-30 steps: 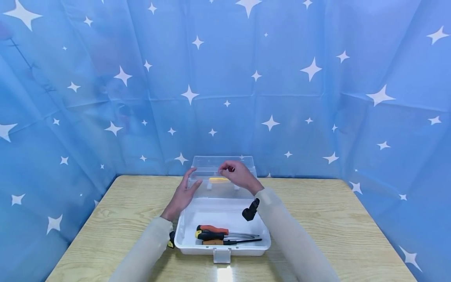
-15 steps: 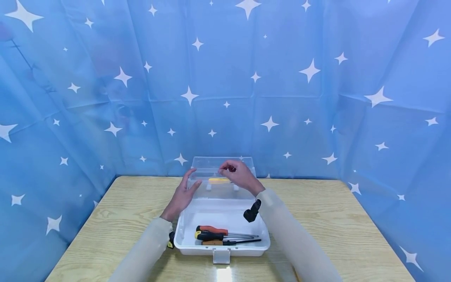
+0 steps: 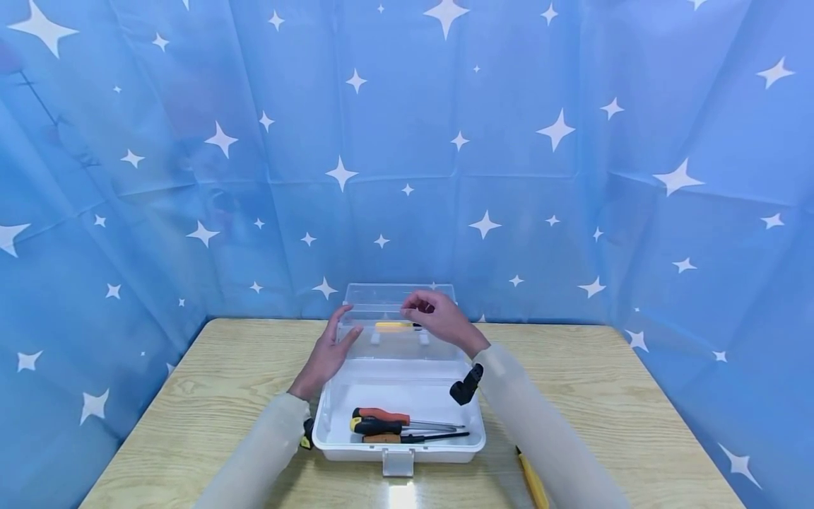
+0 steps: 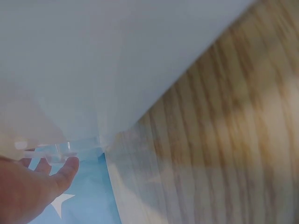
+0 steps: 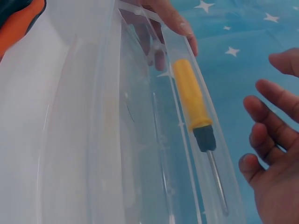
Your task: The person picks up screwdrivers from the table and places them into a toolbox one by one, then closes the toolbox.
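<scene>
Fingers and thumb of my left hand (image 3: 326, 360) grip the left end of the clear lid (image 3: 394, 346) of a white toolbox (image 3: 439, 456); the thumb (image 4: 67, 172) shows in the left wrist view. A yellow-handled screwdriver (image 3: 393, 326) lies in the clear compartment, its handle and shaft plain to see as a yellow screwdriver (image 5: 191, 95) in the right wrist view. Beside that compartment, my right hand (image 3: 441, 322) holds nothing, fingers loosely bent and apart from the plastic (image 5: 275, 140). Red (image 3: 384, 416), black (image 3: 376, 425) and orange-brown (image 3: 381, 438) handled screwdrivers lie in the box.
The toolbox stands on a wooden table (image 3: 242, 367). A yellow-handled tool (image 3: 533, 481) lies near the table's front edge, beside my right forearm. Behind the table hangs a blue cloth (image 3: 407, 141) with white stars. A clear latch (image 3: 398, 463) hangs at the box's front.
My right hand has shifted slightly right, off the yellow screwdriver's dark collar. More of the yellow-handled tool on the table shows beside my right sleeve. My left hand has stayed in place.
</scene>
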`<state>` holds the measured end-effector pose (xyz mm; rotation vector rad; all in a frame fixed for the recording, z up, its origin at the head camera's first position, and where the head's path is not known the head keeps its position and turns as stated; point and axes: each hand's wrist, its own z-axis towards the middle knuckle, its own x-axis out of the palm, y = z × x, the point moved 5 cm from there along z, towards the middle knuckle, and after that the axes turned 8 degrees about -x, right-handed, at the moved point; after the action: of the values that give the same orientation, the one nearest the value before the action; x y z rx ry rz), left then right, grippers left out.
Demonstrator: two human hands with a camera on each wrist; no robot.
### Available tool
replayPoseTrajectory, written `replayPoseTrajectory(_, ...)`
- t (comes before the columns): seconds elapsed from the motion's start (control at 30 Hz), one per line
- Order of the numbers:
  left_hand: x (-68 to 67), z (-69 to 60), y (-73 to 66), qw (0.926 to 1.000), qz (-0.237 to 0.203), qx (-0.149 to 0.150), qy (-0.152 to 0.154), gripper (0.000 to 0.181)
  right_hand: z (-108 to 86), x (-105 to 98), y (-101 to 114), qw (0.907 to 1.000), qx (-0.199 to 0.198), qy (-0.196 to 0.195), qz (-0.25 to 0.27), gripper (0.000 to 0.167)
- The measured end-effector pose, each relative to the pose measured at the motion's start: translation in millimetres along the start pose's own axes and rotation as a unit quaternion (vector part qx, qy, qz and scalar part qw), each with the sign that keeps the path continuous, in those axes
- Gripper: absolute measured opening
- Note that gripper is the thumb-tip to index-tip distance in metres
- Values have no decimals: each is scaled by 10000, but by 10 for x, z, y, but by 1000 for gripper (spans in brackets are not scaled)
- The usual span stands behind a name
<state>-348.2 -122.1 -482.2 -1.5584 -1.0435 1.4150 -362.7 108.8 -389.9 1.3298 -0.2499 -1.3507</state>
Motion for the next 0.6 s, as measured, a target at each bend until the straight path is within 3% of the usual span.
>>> replayPoseTrajectory(0.33,-6,-14,-9,10000,18,26,-15,77,-127,-128,22,10000,-50,-32,42,15)
replayPoseTrajectory(0.6,-1,-29,-6,10000,-33,-13,17,63,-248,-275,-3,9995,26,-253,-167,17)
